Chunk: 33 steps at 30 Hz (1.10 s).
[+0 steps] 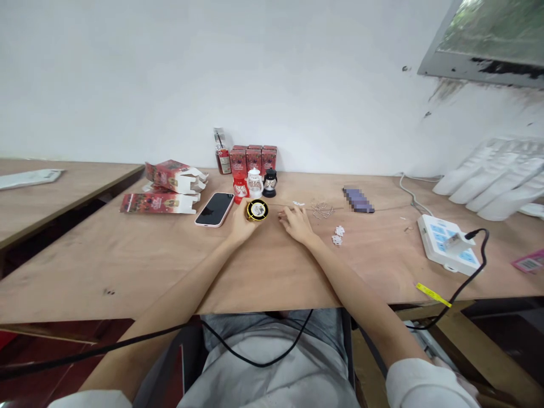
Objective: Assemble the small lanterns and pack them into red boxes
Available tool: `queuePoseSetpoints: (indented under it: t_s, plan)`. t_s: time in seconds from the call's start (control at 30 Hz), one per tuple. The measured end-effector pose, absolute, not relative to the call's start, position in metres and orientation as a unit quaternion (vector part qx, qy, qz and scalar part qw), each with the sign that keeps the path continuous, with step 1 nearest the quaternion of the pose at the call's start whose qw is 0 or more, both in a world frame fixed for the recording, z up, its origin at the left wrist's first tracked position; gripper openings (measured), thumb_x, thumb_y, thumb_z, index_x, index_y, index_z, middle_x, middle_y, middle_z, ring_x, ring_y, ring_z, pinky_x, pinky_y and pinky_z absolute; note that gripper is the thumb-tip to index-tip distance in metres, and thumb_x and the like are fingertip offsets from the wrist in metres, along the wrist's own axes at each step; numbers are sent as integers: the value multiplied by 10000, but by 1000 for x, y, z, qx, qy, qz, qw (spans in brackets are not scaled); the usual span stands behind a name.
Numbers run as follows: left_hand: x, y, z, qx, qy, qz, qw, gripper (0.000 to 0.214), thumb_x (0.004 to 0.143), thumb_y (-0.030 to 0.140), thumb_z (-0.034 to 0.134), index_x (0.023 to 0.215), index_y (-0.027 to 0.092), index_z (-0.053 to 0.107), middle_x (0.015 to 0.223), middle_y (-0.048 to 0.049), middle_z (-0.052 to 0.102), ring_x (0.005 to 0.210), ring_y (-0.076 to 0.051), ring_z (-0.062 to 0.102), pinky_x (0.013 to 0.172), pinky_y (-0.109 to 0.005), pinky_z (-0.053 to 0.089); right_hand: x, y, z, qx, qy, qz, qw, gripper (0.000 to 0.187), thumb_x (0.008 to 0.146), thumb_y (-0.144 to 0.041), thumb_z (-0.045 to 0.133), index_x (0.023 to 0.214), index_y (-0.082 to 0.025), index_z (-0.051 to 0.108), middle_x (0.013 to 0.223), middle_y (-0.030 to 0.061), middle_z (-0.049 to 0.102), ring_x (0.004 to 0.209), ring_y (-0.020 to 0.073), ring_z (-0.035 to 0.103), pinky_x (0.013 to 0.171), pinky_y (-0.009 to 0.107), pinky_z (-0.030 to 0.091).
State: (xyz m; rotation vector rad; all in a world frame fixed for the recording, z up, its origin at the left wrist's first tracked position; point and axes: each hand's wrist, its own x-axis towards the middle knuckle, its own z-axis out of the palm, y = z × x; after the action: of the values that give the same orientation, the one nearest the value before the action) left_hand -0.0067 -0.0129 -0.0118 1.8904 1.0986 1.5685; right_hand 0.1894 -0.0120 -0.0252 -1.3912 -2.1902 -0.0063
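Observation:
My left hand is closed round a small lantern. The lantern's round black base with its yellow rim and pale centre faces up towards me. A little to the right, my right hand rests low over the table, its fingers bent and somewhat apart; nothing shows between them. Just behind the held lantern stand a red lantern, a white lantern and a black lantern. Beside my right hand lie a loose pile of thin metal pieces and some small white pieces.
Red printed boxes stand against the wall by a bottle. Opened cartons and a phone lie left. To the right are a blurred purple item, a white power strip, a black cable and white wrapped bundles.

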Motion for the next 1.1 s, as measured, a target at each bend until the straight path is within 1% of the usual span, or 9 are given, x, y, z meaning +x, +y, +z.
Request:
queuePoseSetpoints:
  t_s: [0.17,0.27,0.37,0.43,0.5,0.63,0.73,0.9,1.1]
  plan:
    - [-5,-17,-13,726,380,537,200,340,615,218,671,931,176,552,944,-36,639,888,-193,615,781,-283,484,188,-11,-25,-509,-825,-6,246,227,853,-101,504,1044,-192,589,1050,75,708,1078,269,520,936,422,319]
    - [-6,-15,-15,733,373,534,198,346,616,205,663,945,172,559,961,-46,647,897,-199,621,794,-297,489,188,-11,-25,-516,-817,19,257,244,836,-110,527,1055,-198,589,987,57,719,1049,277,518,908,413,341]
    - [-6,-14,-16,736,374,527,202,355,623,204,655,963,177,561,982,-47,651,915,-202,623,815,-312,492,186,-12,-26,-522,-802,53,284,267,813,-126,563,1066,-209,581,948,41,714,1000,258,535,878,391,372]
    - [-6,-15,-16,737,374,525,204,358,623,206,656,967,178,561,993,-48,651,924,-202,622,823,-315,492,185,-12,-25,-511,-795,63,320,258,808,-111,563,1047,-205,581,932,35,702,957,228,559,868,366,393]
    - [-5,-16,-15,738,374,523,206,354,624,211,663,961,175,562,990,-51,653,917,-202,623,816,-311,493,181,-15,-23,-491,-780,62,384,202,824,-118,555,1009,-193,583,910,33,691,895,193,582,862,339,413]
    - [-4,-19,-13,738,371,523,210,341,636,228,676,952,169,564,979,-60,654,891,-198,623,792,-303,494,169,-28,-15,-431,-726,43,535,69,867,-242,565,910,-193,586,851,31,675,793,158,592,823,306,451]
    - [-3,-20,-13,746,355,524,210,316,657,224,669,950,165,567,969,-64,654,881,-194,620,792,-303,492,159,-38,-12,-377,-717,15,586,104,869,-305,581,832,-208,593,788,17,659,744,152,586,767,300,464]
    - [-2,-22,-12,759,351,508,206,298,658,202,666,940,164,575,929,-55,653,840,-183,612,772,-300,493,154,-40,-16,-295,-751,-41,589,62,868,-246,593,813,-228,614,760,7,674,721,158,583,726,324,451]
    - [-1,-23,-11,761,345,509,207,303,654,208,672,937,164,574,918,-49,648,824,-179,604,765,-299,491,156,-39,-18,-295,-764,-76,569,63,879,-227,571,838,-232,619,778,17,695,737,172,591,721,347,439]
